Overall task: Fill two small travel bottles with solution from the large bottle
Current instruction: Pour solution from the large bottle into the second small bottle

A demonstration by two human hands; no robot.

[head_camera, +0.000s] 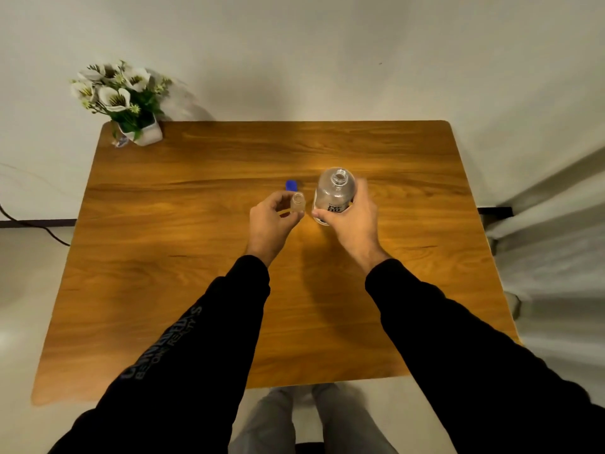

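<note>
Hands meet near the middle of the brown wood-grain bench (pixel 196 290), both reaching out of black long sleeves. The left hand (pixel 271 221) has its grip curled round a small clear plastic travel bottle (pixel 298 203), fingers and thumb wrapped about the bottle's body; the bottle stands roughly upright with its round open mouth facing up. Just right of it, the right hand (pixel 352 221) grips a large clear plastic solution bottle (pixel 334 194) with a white label and dark lettering, thumb across the label on the near side and fingers round the far right side. This large bottle is uncapped too, its threaded neck pointing up and slightly away. The two bottles are just beside each other, not touching. Whether either bottle rests on the bench or is lifted off it cannot be told.

A small blue plastic cap (pixel 291 185) shows just beyond the small bottle, on the far side of the left hand. At the far left corner of the bench stands a white pot of white artificial flowers with green leaves (pixel 121 96), against a pale wall.
</note>
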